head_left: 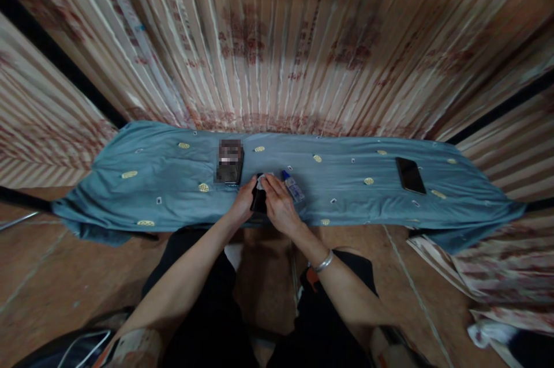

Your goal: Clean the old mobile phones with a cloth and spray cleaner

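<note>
My left hand (243,202) grips the left edge of a black phone (259,202), held over the front edge of the cloth-covered table. Against the phone's upper part, my right hand (279,203) presses a small whitish cloth (261,181) with its fingers closed on it. Just right of that hand lies a clear bottle (295,188) with a blue cap and a printed label. Left of my hands, a stack of dark phones (234,173) sits on the table, its top partly blurred out. Another black phone (411,175) lies flat on the right side.
A blue-green cloth with yellow prints (346,201) covers the table. Pleated, flowered curtains (281,39) hang behind it and at both sides. Dark poles (64,62) slant at left and right. My legs are below the front edge.
</note>
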### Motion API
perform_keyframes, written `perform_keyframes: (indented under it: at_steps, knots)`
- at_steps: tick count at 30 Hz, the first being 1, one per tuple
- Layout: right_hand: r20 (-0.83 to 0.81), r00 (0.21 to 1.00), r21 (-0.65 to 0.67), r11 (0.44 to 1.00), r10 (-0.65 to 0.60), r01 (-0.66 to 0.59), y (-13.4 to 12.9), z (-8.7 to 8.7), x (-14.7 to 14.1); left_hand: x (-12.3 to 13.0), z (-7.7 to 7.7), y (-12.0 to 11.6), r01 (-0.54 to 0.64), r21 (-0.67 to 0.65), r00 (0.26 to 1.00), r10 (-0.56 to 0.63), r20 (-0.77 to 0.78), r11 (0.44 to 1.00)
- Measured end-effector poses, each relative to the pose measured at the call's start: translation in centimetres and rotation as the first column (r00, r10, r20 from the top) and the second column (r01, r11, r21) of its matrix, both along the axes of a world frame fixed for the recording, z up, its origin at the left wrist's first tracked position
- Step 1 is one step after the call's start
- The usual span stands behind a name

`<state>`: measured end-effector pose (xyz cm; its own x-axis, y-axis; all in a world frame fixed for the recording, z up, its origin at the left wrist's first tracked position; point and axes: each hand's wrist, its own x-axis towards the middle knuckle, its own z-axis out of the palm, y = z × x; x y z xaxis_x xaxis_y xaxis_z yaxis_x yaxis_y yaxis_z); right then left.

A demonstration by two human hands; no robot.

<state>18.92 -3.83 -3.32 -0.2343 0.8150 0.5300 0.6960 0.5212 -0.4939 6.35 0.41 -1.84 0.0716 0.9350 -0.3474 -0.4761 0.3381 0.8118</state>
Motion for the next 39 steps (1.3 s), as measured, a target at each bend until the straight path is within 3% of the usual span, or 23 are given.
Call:
perform_keyframes:
  at_steps: [6,14,23,29,39]
  knots:
    - [-0.008,1.000,0.018,1.000,-0.015,0.016,0.4,-0.2,0.5,-0.2,-0.3,-0.2,0.049,0.011,0.999,-0.049,0.008,0.999]
    - [0.025,0.996,0.020,0.996,0.086,-0.087,-0.9,-1.2,-1.3,-0.3,-0.5,0.3,-0.029,-0.011,0.999,0.029,0.032,1.000]
    - [0.015,0.999,-0.043,0.999,0.035,-0.034,0.0,-0.5,-0.2,-0.3,0.1,-0.2,0.045,-0.047,0.998,-0.044,0.036,0.998]
    - [0.003,0.997,-0.044,0.996,0.081,-0.080,-0.7,-0.5,-0.9,-0.3,0.2,0.5,0.009,-0.094,0.997,-0.002,0.074,0.996]
    - [0.046,0.987,-0.078,0.985,0.157,-0.153,-1.9,0.0,-1.4,-1.1,1.2,0.6,0.074,-0.094,0.994,-0.067,0.083,0.993]
